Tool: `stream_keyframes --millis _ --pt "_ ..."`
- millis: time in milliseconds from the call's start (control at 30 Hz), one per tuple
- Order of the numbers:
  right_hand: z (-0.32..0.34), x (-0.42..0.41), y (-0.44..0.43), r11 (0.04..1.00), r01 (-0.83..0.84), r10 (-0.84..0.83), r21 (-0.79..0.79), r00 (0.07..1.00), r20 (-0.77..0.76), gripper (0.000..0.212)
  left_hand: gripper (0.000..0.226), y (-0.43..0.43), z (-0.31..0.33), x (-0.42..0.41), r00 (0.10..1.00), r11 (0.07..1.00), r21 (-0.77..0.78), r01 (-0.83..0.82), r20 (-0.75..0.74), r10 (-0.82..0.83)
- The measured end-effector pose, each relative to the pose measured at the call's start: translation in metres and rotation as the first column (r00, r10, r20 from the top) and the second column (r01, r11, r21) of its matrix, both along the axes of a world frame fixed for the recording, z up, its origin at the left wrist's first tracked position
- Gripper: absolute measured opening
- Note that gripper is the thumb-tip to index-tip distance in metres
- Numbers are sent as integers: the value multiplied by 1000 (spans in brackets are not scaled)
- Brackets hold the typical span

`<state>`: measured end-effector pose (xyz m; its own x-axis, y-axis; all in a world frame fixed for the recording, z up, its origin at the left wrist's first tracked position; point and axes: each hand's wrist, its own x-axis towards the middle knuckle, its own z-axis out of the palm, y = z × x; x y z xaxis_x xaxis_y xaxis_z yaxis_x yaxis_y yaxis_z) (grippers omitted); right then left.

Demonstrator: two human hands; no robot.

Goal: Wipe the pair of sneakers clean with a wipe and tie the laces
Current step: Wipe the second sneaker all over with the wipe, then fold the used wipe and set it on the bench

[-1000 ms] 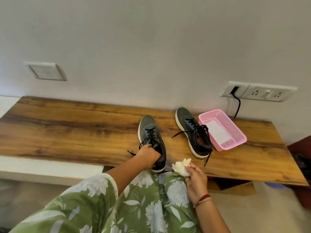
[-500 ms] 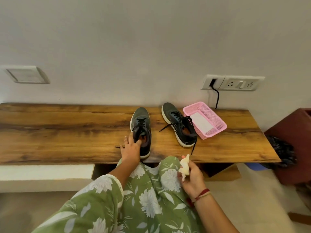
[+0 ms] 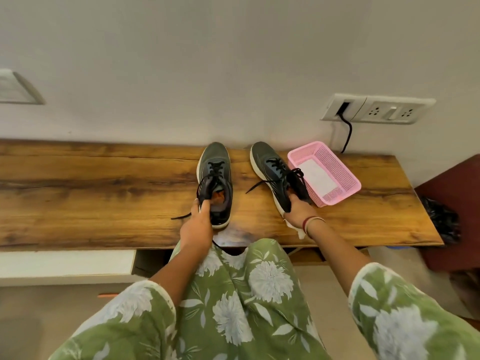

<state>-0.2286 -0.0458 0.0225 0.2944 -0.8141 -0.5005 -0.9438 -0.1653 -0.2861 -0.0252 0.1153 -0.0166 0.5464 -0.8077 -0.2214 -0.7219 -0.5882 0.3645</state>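
Currently in hand: a repositioning step, by the look of it, with neither wiping nor tying under way.
Left hands' share: the left hand (image 3: 196,227) grasps the heel collar of the left-hand sneaker (image 3: 214,167), thumb outside and fingers hooked into the opening.
Right hands' share: the right hand (image 3: 298,210) is clasped round the heel of the right-hand sneaker (image 3: 270,162).
Wipe: a white scrap (image 3: 298,231) shows under the right palm by the wrist. It is probably the wipe, though whether it is gripped or merely pinned there cannot be told.
Sneakers: both stand upright on the desk (image 3: 104,193), toes toward the wall and apart from each other. The right-hand one is angled, its heel just beside the pink basket (image 3: 350,185).
Laces: threaded but untied on both. One loose end (image 3: 179,217) trails left past the left hand, and another (image 3: 259,185) lies between the shoes.
Progress: the tying is not yet done. How clean the uppers are cannot be judged from here.
Next move: freeing one hand for the wipe while the other steadies a shoe, or gathering both lace ends of one sneaker.
Surface: a wood-grain desk against a plain pale wall. The basket holds a flat white sheet (image 3: 315,175).
Room: a socket panel (image 3: 381,110) with a black cable (image 3: 348,133) hangs above the basket, and a dark red piece of furniture (image 3: 454,203) stands at the right.
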Motion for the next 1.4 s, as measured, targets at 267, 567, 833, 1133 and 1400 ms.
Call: stream_keyframes --millis 267,567,833,1133,1400 --pt "-9 49 28 985 173 -171 5 971 166 41 47 -2 -4 3 999 998 -63 -7 -52 3" --pt "-5 99 53 992 44 -65 115 981 184 42 45 -1 -5 5 995 996 -83 -38 -96 30" --pt "29 57 70 791 251 -595 557 526 608 37 47 11 11 -5 984 836 -531 -135 -170 51" --pt "77 -6 84 736 56 -656 675 304 691 31 19 -11 78 -78 357 892 -295 -344 -919 -166" --pt "85 -32 81 614 287 -751 735 -73 656 13 16 -16 90 -108 428 851 -380 -362 -879 -211"
